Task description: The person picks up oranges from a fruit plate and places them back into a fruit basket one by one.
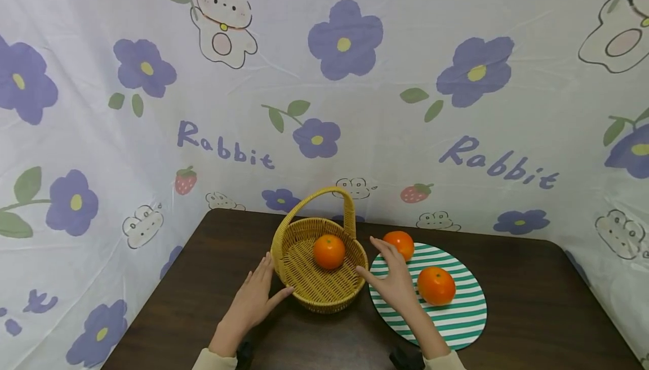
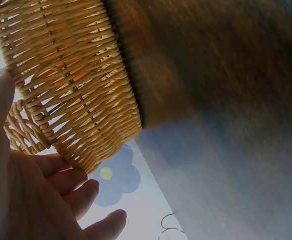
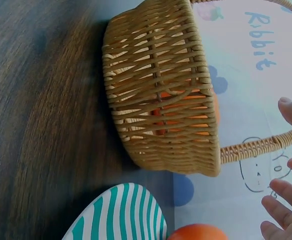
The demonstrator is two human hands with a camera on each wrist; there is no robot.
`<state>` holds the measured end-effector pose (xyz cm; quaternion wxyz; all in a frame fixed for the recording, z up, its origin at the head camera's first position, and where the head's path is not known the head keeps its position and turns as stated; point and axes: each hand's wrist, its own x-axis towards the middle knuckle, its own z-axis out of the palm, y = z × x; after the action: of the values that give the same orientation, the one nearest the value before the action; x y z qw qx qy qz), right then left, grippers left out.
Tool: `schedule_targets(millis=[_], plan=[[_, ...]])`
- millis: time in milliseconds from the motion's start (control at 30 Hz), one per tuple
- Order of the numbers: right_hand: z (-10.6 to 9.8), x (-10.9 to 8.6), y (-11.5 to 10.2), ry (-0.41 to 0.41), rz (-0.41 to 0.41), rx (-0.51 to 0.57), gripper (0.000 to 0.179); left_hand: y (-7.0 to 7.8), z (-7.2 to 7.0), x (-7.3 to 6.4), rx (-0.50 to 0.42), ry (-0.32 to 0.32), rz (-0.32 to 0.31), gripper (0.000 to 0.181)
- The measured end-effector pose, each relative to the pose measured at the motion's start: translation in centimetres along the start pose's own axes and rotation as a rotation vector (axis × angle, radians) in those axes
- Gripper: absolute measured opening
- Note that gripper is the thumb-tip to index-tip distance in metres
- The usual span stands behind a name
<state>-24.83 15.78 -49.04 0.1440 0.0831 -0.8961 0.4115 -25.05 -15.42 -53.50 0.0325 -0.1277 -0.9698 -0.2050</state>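
Observation:
A yellow wicker basket [image 1: 324, 294] with an arched handle stands on the table, holding one orange [image 1: 329, 252]. My left hand [image 1: 253, 297] rests against the basket's left side, thumb spread toward the front rim and fingers fairly straight. In the left wrist view, the fingertips of that left hand [image 2: 60, 195] touch the woven wall. Beyond the basket's right rim, my right hand [image 1: 395, 282] hovers with fingers spread and nothing held. In the right wrist view, the right hand [image 3: 288, 200] is apart from the basket [image 3: 161, 90].
Right of the basket lies a round green-and-white striped mat [image 1: 461, 325]. One orange [image 1: 437, 286] sits on it, and another orange [image 1: 399, 244] is at its far left edge, partly behind my right hand. A patterned cloth [image 1: 385, 116] hangs behind the dark table [image 1: 547, 302].

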Motion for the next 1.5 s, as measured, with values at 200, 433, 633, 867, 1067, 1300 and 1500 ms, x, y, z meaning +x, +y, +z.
schedule_targets(millis=[200, 433, 633, 867, 1067, 1300, 1500], plan=[[-0.8, -0.5, 0.2, 0.031, -0.023, 0.059, 0.068, 0.0, -0.2, -0.1, 0.002, -0.005, 0.006, 0.094], [-1.5, -0.9, 0.5, 0.041, 0.004, 0.072, 0.068, 0.1, -0.3, -0.2, -0.013, -0.011, 0.006, 0.094], [-2.1, -1.2, 1.0, 0.05, 0.018, 0.073, 0.069, 0.3, -0.4, -0.2, -0.022, -0.022, 0.004, 0.094], [-2.7, -1.9, 1.3, 0.071, 0.013, 0.043, 0.067, 0.2, -0.4, -0.2, -0.02, -0.026, 0.004, 0.094], [-3.1, -2.5, 1.7, 0.065, 0.031, 0.043, 0.068, 0.0, -0.2, -0.1, -0.022, -0.018, 0.005, 0.095], [-3.8, -3.2, 2.3, 0.092, 0.015, 0.05, 0.066, 0.0, -0.1, -0.1, -0.028, -0.02, 0.007, 0.095], [-4.3, -3.6, 3.2, 0.135, -0.003, 0.021, 0.065, 0.0, -0.2, -0.1, -0.032, -0.023, 0.005, 0.095]])
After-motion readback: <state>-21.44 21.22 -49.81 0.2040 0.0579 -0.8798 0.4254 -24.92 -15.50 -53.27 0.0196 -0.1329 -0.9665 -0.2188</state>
